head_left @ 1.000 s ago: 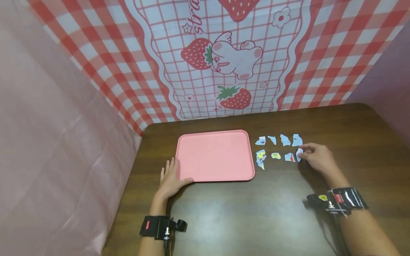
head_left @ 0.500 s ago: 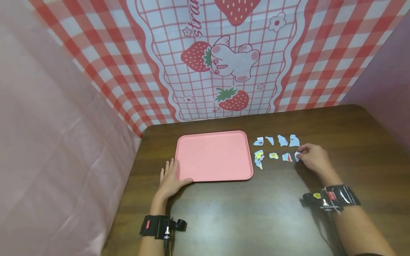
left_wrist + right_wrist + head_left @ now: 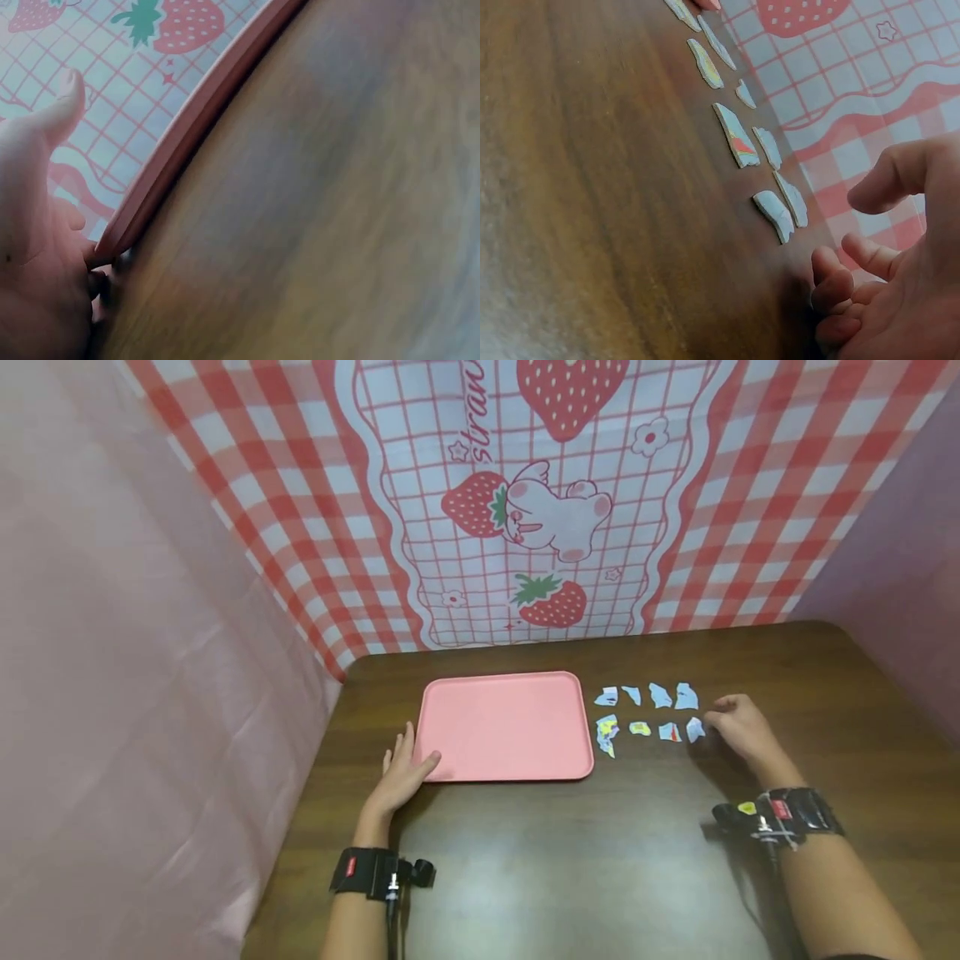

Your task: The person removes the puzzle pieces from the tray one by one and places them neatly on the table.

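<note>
A pink rectangular tray lies on the table. My left hand is at its left edge, with fingers straight and thumb raised above the tray. In the left wrist view, the fingers meet the tray rim and are partly hidden by it. To the right of the tray, several irregular, flat pale-blue pieces lie in two rows; one carries a red patch, another is mostly yellow. My right hand, holding nothing, is just right of the end piece, its fingers loosely bent.
The brown wooden table has its back edge against a red-and-white checked cloth with strawberries. Pink fabric hangs on the left. Both wrists wear black camera straps with cables.
My right hand has let go of the end piece in the front row and drawn slightly right. My left thumb has lifted from the tray's front edge to above the tray.
</note>
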`<move>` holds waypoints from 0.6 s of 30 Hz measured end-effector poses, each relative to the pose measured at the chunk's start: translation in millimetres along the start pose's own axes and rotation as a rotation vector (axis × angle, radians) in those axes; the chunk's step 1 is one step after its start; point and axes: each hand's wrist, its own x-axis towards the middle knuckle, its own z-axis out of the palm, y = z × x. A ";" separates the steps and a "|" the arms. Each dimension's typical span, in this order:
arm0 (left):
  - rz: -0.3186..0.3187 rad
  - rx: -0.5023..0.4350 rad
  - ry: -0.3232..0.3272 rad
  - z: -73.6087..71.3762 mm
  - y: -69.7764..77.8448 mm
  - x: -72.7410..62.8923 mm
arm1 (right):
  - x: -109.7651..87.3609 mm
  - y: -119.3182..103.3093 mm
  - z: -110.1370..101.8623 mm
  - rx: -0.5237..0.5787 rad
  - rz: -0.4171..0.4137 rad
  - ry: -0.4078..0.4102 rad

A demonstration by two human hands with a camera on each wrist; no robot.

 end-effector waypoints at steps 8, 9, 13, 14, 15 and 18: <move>0.007 -0.005 -0.018 5.6 7.4 39.4 | 19.5 3.3 -13.1 0.008 -0.028 0.012; 0.010 -0.008 -0.019 5.5 9.0 43.8 | 21.8 3.5 -14.1 0.013 -0.036 0.013; -0.012 0.028 -0.035 4.9 8.1 52.3 | 24.8 2.8 -10.3 0.009 -0.086 0.021; -0.017 0.051 -0.045 4.2 8.1 54.0 | 25.6 0.1 -9.3 -0.011 -0.108 0.032; -0.021 0.092 -0.055 3.4 8.8 55.8 | 26.5 -3.8 -9.3 -0.035 -0.137 0.045; -0.018 0.254 -0.089 -4.4 18.8 62.3 | 32.8 -24.5 -15.9 -0.164 -0.246 0.071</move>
